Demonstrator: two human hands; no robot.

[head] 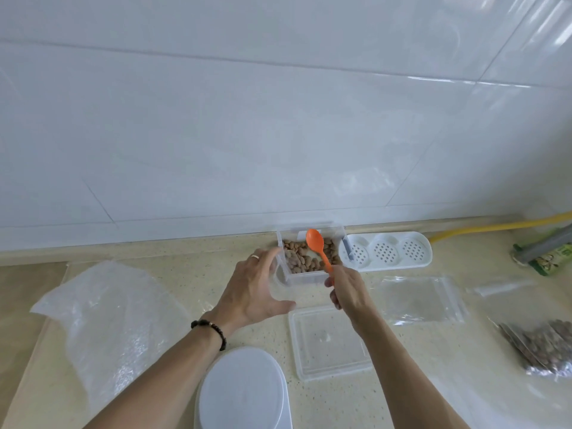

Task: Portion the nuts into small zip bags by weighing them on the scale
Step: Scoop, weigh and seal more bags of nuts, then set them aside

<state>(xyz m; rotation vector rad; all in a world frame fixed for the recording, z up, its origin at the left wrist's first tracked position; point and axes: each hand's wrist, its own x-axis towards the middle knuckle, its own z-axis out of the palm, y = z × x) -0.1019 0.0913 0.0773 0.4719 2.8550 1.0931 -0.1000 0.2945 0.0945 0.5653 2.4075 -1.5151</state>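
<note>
Against the tiled wall, at the back of the counter (173, 261), a clear box (310, 275) stands open with a shallow layer of nuts (305, 258) in it. The right hand (348, 289) pinches the handle of an orange spoon (318, 247), whose bowl hangs above the nuts and looks empty. The left hand (255, 289) is spread, fingers and thumb apart, around the box's left corner; whether it touches the wall I cannot tell.

By my reckoning the work is partly done. At the far right a filled bag of nuts (538, 345) lies flat, so at least one portion seems finished. An empty zip bag (419, 300) lies just right of the right hand, with another clear bag (498, 289) beyond it, so more portions are left to scoop, weigh and seal.

The box's lid (329, 342) lies loose in front of it. Nearest me is a white rounded object (244, 394), possibly the scale, though no display shows. A white perforated tray (385, 252) sits touching the box's right side, holding nothing I can see. A large crumpled plastic bag (108, 320) lies to the left, seemingly empty.
</note>
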